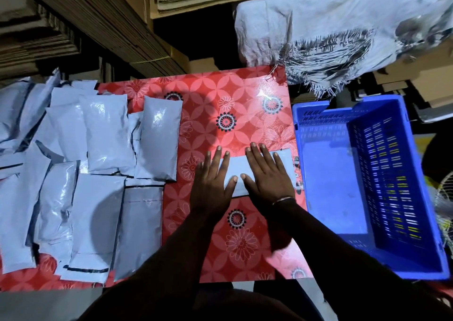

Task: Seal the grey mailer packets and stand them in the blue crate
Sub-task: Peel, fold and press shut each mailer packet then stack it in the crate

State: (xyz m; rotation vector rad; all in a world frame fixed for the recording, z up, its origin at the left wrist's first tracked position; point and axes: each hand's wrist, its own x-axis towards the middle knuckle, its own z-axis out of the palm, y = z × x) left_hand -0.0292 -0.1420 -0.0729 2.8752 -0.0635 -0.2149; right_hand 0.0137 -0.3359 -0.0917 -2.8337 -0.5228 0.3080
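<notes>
With the pile of packets waiting at left, I press my left hand and right hand, fingers flat and spread, on a packet beside the bare crate at right; uneven pressure could wrinkle the seal, and I see no readable writing.
</notes>
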